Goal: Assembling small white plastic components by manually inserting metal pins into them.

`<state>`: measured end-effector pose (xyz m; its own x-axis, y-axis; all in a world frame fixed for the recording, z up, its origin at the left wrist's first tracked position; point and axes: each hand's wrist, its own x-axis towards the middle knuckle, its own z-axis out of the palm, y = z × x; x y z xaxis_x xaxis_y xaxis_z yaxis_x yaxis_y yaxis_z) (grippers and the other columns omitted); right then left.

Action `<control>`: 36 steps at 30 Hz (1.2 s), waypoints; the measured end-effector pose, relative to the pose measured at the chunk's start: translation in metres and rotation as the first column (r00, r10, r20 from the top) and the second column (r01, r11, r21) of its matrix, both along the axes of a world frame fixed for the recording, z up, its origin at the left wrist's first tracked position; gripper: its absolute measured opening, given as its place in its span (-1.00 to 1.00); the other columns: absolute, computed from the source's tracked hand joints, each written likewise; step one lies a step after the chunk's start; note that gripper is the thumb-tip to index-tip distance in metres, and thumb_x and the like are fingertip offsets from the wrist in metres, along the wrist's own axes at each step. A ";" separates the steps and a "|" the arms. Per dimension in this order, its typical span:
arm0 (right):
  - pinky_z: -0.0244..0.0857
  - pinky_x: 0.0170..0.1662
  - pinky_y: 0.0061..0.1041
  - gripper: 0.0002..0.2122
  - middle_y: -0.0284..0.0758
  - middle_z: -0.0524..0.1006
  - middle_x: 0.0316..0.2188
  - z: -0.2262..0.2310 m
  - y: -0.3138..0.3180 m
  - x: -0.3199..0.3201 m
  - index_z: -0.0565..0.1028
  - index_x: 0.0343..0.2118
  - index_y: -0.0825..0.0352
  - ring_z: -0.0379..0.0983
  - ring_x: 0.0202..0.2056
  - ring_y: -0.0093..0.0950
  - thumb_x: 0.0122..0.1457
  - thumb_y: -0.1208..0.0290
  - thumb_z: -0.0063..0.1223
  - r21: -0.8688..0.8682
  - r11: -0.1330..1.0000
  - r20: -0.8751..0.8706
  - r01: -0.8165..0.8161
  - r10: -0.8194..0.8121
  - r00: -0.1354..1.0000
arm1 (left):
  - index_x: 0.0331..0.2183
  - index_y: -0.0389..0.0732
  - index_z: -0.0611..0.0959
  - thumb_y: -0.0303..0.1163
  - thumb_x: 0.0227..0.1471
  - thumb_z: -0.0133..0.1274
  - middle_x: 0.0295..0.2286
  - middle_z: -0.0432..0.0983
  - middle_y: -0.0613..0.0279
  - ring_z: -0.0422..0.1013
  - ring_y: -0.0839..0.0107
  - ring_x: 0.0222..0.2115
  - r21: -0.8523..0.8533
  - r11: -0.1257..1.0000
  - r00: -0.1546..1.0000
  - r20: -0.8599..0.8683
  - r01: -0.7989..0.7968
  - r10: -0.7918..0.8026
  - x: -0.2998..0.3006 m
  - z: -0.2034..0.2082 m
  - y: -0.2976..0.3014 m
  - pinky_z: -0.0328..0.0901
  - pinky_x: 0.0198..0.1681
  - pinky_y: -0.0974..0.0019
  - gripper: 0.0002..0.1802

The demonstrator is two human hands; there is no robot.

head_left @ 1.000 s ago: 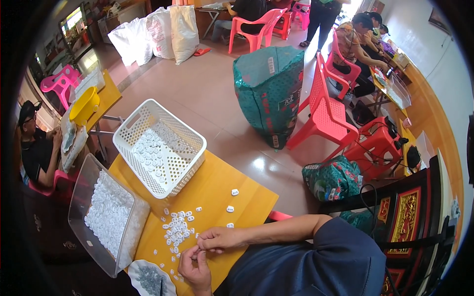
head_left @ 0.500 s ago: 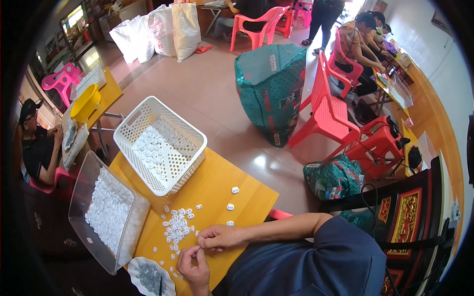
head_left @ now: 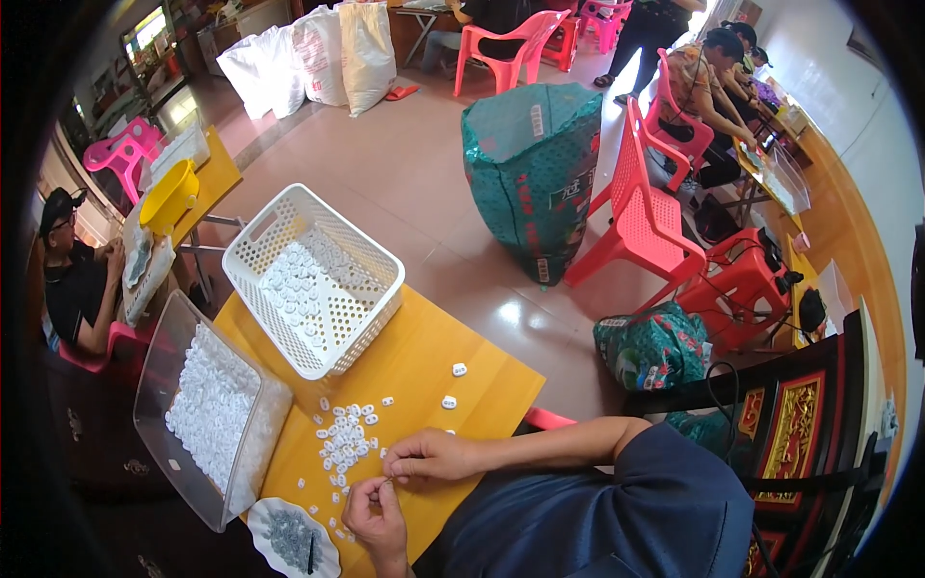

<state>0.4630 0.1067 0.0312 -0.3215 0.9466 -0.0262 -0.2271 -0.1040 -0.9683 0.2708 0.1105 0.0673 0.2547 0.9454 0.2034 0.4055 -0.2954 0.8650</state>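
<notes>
Over the near part of the yellow table [head_left: 472, 332], my left hand [head_left: 377, 517] and my right hand [head_left: 430, 455] meet fingertip to fingertip. Both are closed in a pinch, and whatever lies between the fingers is too small to make out. Just beyond them spreads a loose pile of small white plastic pieces [head_left: 344, 438] with dark marks. A few single pieces [head_left: 449, 403] lie apart near the table's right side. By my left hand stands a white scalloped dish [head_left: 328, 557] of small grey translucent parts [head_left: 292, 539], with a dark thin tool in it.
A white perforated basket [head_left: 383, 323] holding white pieces sits at the table's far side. To the left, a clear bin [head_left: 265, 438] is heaped with white parts. Beyond are a large green bag [head_left: 530, 183], red chairs [head_left: 646, 226], white sacks [head_left: 318, 58] and people at other tables.
My hands stay together with only slight finger movement; my left hand has shifted a little. The table things look unchanged.
</notes>
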 end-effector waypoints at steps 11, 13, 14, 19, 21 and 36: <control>0.37 -0.31 -0.54 -0.84 -0.41 0.57 -0.48 0.011 -0.009 0.010 0.57 -0.25 0.36 0.45 -0.43 -0.62 0.32 0.36 0.10 0.049 0.999 0.098 0.018 -0.023 0.995 | -0.39 -0.35 0.61 -0.56 0.09 0.17 -0.54 0.46 0.30 0.31 0.58 -0.56 0.003 1.000 1.000 0.000 0.007 -0.007 0.004 -0.002 -0.006 0.22 -0.48 0.46 -0.94; 0.35 -0.33 -0.54 -0.84 -0.41 0.57 -0.50 0.008 -0.010 0.010 0.58 -0.27 0.37 0.44 -0.44 -0.64 0.29 0.35 0.15 0.079 0.995 0.122 0.056 -0.065 0.990 | -0.39 -0.35 0.61 -0.56 0.08 0.16 -0.54 0.47 0.29 0.31 0.58 -0.56 0.011 1.000 1.000 -0.007 0.010 -0.010 0.006 -0.001 -0.007 0.22 -0.48 0.45 -0.94; 0.35 -0.33 -0.54 -0.84 -0.41 0.57 -0.50 0.008 -0.010 0.011 0.58 -0.27 0.37 0.44 -0.44 -0.64 0.29 0.35 0.15 0.079 0.995 0.122 0.056 -0.065 0.990 | -0.39 -0.35 0.61 -0.56 0.08 0.16 -0.54 0.47 0.29 0.31 0.58 -0.56 0.015 1.000 1.000 -0.007 0.010 -0.010 0.007 -0.001 -0.007 0.22 -0.48 0.45 -0.94; 0.34 -0.36 -0.53 -0.82 -0.39 0.55 -0.54 0.009 -0.013 0.016 0.58 -0.30 0.37 0.42 -0.48 -0.64 0.28 0.33 0.17 0.096 0.992 0.159 0.084 -0.099 0.982 | -0.40 -0.35 0.61 -0.57 0.08 0.16 -0.54 0.47 0.29 0.31 0.57 -0.57 0.029 1.000 1.000 -0.020 0.007 -0.006 0.012 -0.001 -0.009 0.22 -0.49 0.45 -0.95; 0.34 -0.37 -0.52 -0.82 -0.38 0.56 -0.55 0.009 -0.015 0.016 0.58 -0.31 0.37 0.43 -0.48 -0.63 0.27 0.33 0.17 0.107 0.990 0.164 0.093 -0.110 0.980 | -0.40 -0.34 0.61 -0.59 0.04 0.18 -0.55 0.49 0.16 0.40 0.38 -0.60 0.041 0.999 0.999 -0.038 0.008 -0.006 0.012 -0.001 -0.009 0.29 -0.52 0.37 -0.95; 0.43 -0.19 -0.58 -0.84 -0.39 0.66 -0.35 -0.078 0.008 -0.081 0.63 -0.21 0.35 0.53 -0.30 -0.65 0.33 0.36 0.12 -0.033 0.994 0.293 0.107 -0.093 0.952 | -0.38 -0.30 0.64 -0.57 0.08 0.16 -0.51 0.54 0.10 0.49 0.29 -0.54 -0.066 0.995 0.997 -0.020 0.073 -0.074 -0.092 -0.104 0.032 0.35 -0.48 0.31 -0.99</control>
<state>0.3822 0.1151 -0.0467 -0.1972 0.9688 -0.1504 0.0518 -0.1429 -0.9884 0.1788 0.1422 -0.0366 0.3279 0.9350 0.1355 0.4045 -0.2686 0.8742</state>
